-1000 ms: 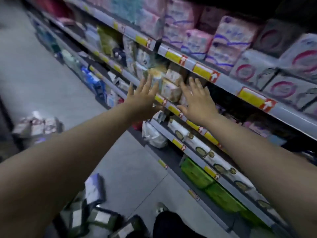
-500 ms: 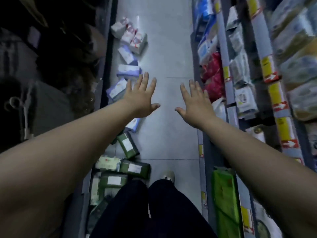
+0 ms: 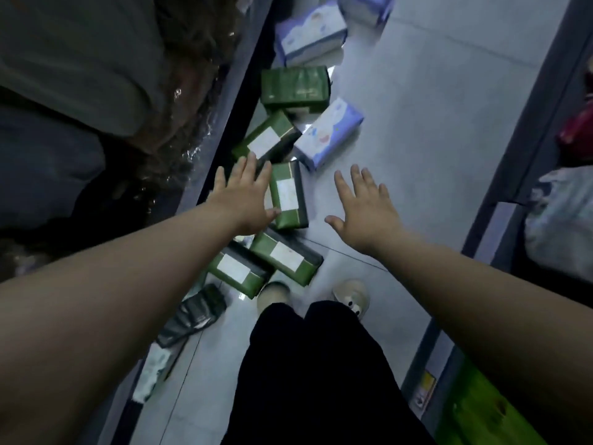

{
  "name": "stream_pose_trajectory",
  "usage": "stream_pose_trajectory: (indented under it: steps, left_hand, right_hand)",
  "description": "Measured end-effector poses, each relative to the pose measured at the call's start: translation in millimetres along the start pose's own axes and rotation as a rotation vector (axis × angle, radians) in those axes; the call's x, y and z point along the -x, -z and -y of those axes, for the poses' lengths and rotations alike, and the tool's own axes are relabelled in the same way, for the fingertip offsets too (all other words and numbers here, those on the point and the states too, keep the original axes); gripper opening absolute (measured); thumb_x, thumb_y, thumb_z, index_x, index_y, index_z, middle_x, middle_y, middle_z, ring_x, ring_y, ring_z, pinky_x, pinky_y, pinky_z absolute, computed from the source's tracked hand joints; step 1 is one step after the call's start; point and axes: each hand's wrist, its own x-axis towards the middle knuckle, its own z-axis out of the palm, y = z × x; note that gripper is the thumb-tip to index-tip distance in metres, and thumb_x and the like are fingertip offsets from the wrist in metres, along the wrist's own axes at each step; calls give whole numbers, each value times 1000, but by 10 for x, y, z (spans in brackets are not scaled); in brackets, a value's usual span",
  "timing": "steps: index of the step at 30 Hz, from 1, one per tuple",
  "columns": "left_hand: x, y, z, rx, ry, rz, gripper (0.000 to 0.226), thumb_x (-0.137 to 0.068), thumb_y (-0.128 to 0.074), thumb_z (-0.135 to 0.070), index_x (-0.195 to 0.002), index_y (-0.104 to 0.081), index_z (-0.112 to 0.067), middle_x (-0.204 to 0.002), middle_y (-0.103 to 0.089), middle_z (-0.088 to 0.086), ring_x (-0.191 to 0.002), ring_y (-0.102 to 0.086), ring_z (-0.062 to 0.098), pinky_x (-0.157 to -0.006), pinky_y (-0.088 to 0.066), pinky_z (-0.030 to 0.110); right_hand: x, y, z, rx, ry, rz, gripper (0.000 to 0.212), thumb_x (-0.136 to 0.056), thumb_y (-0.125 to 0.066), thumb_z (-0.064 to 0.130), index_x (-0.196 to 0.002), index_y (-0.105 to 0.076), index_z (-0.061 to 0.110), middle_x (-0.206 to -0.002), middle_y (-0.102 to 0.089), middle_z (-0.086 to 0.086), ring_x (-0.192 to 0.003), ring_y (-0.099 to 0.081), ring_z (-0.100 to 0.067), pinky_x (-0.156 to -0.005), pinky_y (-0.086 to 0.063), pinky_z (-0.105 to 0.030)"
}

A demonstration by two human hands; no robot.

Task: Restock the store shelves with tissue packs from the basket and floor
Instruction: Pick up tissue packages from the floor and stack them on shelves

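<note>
**A:** Where are the tissue packs?

**B:** They're scattered on the floor (image 3: 433, 130), along the foot of the left-hand shelving. The nearest green pack (image 3: 290, 220) lies flat just beside the left hand (image 3: 245, 197). More green ones lie around it, and there are lavender packs (image 3: 327, 133) beyond.

**A:** Is anything held?

**B:** No. The left hand and the right hand (image 3: 367, 213) are both spread, with the fingers (image 3: 356, 183) straight and grasping nothing. I cannot tell whether the left thumb touches the pack.

**A:** How will it handle?

**B:** Probably light and soft, in a glossy film that may slip. I'd take it across its short width and squeeze gently, or press it between both palms.

**A:** Any writing?

**B:** There's a white sticker (image 3: 286, 194) on the green pack and a yellow tag (image 3: 426, 385) on the right shelf edge. Both are too blurred to read.
</note>
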Motion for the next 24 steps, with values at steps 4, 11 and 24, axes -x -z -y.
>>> stream_pose_trajectory:
  steps: [4, 11, 24]
  left_hand:
    - [-557, -1025, 231, 51, 12, 71, 90, -97, -39, -57, -153, 20, -18, -159, 27, 10, -148, 19, 25, -119, 3, 52]
    - [-1335, -2578, 315, 206, 12, 111, 91, -97, -47, -50, -155, 13, -14, -163, 9, 12, -150, -2, 29, -120, -11, 49]
    - [-1499, -3148, 275, 1176, 436, 135, 84, -63, -67, -71, -129, -44, -24, -138, -43, 6, -123, -48, 29, -104, -43, 44]
  right_hand:
    - [-482, -1026, 199, -17, 6, 81, 80, -100, -34, 54, -155, 11, 19, -163, 13, -14, -150, 9, -32, -120, -4, -50]
    - [-1040, -2680, 343, -176, -147, 199, 83, -98, -40, 54, -156, 7, 16, -163, 6, -14, -151, 1, -32, -121, -11, -49]
    - [-1187, -3254, 268, -1614, -1036, 125, 38, -84, -76, 31, -105, -51, 10, -95, -66, -5, -72, -60, -16, -57, -46, -27]
